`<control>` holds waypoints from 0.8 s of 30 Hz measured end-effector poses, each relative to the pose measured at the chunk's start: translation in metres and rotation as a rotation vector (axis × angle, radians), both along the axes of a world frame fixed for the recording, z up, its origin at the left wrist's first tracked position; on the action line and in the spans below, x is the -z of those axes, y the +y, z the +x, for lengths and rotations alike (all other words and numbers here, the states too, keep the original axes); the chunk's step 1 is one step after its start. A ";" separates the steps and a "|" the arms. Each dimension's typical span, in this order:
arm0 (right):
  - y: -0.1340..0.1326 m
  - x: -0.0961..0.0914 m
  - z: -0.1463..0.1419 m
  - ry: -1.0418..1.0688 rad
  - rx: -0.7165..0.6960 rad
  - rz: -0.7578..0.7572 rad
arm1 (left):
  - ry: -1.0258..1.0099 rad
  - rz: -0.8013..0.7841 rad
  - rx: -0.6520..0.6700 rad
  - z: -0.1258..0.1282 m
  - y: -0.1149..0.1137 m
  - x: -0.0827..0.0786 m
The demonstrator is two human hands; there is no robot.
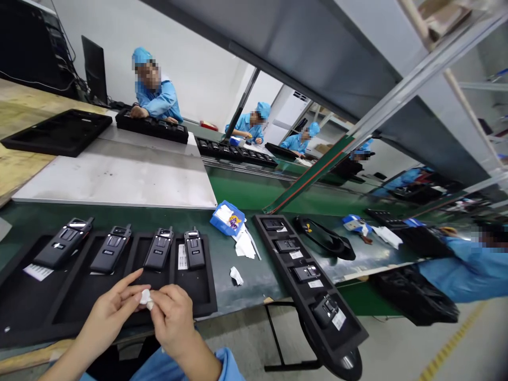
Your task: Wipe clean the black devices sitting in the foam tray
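Note:
My left hand [109, 312] and my right hand [172, 317] meet at the bottom of the view, both pinching a small white wad [145, 297] between their fingertips. They hover over the near edge of a black tray [75, 307] that holds several black handheld radios [159, 248] standing in slots, each with a white label strip beside it. The left forefinger points out toward the radios.
A second black tray [349, 338] with radios juts off the green belt [246, 196] to the right. A blue packet [227, 217] and white wipes [244, 246] lie between the trays. Other workers in blue sit along the line; one sleeve [464, 270] is close at right.

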State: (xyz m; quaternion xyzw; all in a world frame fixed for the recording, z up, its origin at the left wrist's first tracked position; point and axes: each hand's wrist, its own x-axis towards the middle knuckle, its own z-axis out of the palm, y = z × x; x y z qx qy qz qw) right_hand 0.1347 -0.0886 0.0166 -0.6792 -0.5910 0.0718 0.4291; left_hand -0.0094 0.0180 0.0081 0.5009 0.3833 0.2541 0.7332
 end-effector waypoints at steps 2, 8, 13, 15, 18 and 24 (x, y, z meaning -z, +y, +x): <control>-0.005 -0.004 0.029 0.058 0.064 0.019 | 0.013 0.022 0.001 -0.003 0.002 0.004; -0.026 0.007 0.175 -0.089 0.538 -0.029 | 0.055 0.075 0.029 -0.010 0.006 0.012; -0.041 0.034 0.242 -0.166 0.613 -0.164 | 0.063 0.064 0.033 -0.008 0.006 0.009; -0.053 0.038 0.243 -0.186 0.633 -0.181 | 0.056 0.062 0.029 -0.009 0.005 0.008; -0.076 0.040 0.227 -0.209 0.640 -0.182 | 0.041 0.065 0.030 -0.010 0.004 0.008; -0.103 0.062 0.198 -0.542 0.597 -0.298 | -0.008 0.064 0.052 -0.004 0.002 0.007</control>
